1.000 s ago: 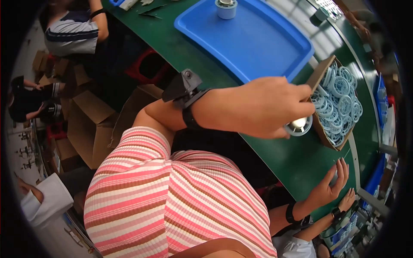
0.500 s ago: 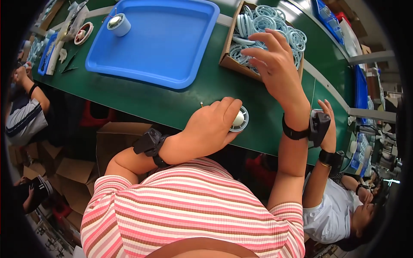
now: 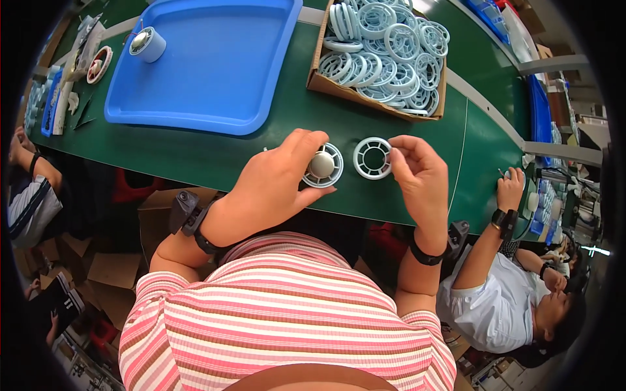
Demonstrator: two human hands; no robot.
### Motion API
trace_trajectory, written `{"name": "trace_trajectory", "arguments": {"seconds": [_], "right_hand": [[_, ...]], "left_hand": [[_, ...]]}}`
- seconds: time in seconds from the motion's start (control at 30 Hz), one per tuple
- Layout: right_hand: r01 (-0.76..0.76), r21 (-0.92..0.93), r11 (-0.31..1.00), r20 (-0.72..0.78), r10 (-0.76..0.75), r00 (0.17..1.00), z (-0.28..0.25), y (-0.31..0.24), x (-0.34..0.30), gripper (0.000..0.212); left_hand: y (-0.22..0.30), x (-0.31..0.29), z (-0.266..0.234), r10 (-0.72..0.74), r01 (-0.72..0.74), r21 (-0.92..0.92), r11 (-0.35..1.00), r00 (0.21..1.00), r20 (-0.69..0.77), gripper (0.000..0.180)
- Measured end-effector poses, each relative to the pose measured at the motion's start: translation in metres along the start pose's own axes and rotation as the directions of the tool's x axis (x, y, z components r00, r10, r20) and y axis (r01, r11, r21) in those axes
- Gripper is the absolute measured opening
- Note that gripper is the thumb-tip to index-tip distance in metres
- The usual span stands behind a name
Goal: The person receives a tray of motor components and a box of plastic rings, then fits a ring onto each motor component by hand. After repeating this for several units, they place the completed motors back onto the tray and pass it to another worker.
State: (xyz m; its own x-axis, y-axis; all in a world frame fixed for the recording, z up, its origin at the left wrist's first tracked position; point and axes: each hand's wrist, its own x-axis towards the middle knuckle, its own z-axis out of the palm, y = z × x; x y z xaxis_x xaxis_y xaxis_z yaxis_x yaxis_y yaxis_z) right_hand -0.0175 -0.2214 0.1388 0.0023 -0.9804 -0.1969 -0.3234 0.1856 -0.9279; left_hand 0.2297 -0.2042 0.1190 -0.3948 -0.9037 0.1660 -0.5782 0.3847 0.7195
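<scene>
My left hand (image 3: 277, 171) is wrapped round a small fan motor housing (image 3: 324, 165), light blue with a spoked rim and a pale round hub facing up. Its lower part is hidden by my fingers. Between thumb and fingers, my right hand (image 3: 420, 179) pinches a pale blue spoked ring (image 3: 373, 158) by its right edge. The ring is just right of the housing, apart from it, and its middle is open. Behind my right hand stands a cardboard box (image 3: 375, 98) heaped with similar spoked rings (image 3: 385, 62).
A blue tray (image 3: 195, 78) at the far left holds another motor housing (image 3: 148, 44) on its side. Left of it lies a white ring with red wire (image 3: 99, 64) on the green table (image 3: 287, 111). Co-workers sit at both sides; one's hand (image 3: 510, 189) is at the right.
My right hand has come back from over the box toward me and now holds a spoked ring. My left hand with the housing appears slightly further left in the picture.
</scene>
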Motion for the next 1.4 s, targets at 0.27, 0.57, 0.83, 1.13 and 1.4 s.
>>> {"name": "trace_trajectory", "arguments": {"seconds": [0.27,0.57,0.83,1.13,1.4], "right_hand": [[0.431,-0.527,0.733,0.037,-0.487,0.873,-0.008,0.023,-0.017,0.034],[0.423,-0.418,0.804,0.022,-0.456,0.889,0.004,0.035,-0.016,0.056],[0.454,-0.413,0.79,0.165,-0.425,0.89,-0.01,0.035,-0.021,0.064],[0.496,-0.325,0.805,-0.02,-0.53,0.848,0.041,-0.004,-0.027,0.065],[0.467,-0.307,0.829,0.024,-0.484,0.875,0.037,-0.005,-0.024,0.064]], "left_hand": [[-0.001,0.007,-0.005,-0.117,0.131,-0.143,0.981,0.988,0.1,0.064],[0.005,0.008,-0.006,-0.152,0.167,-0.142,0.976,0.982,0.11,0.066],[0.009,0.012,-0.005,-0.303,0.465,-0.559,0.686,0.882,0.362,0.066],[-0.002,0.017,0.02,-0.189,0.445,-0.78,0.44,0.895,0.404,0.064],[-0.003,0.016,0.018,-0.143,0.421,-0.801,0.425,0.905,0.4,0.065]]}}
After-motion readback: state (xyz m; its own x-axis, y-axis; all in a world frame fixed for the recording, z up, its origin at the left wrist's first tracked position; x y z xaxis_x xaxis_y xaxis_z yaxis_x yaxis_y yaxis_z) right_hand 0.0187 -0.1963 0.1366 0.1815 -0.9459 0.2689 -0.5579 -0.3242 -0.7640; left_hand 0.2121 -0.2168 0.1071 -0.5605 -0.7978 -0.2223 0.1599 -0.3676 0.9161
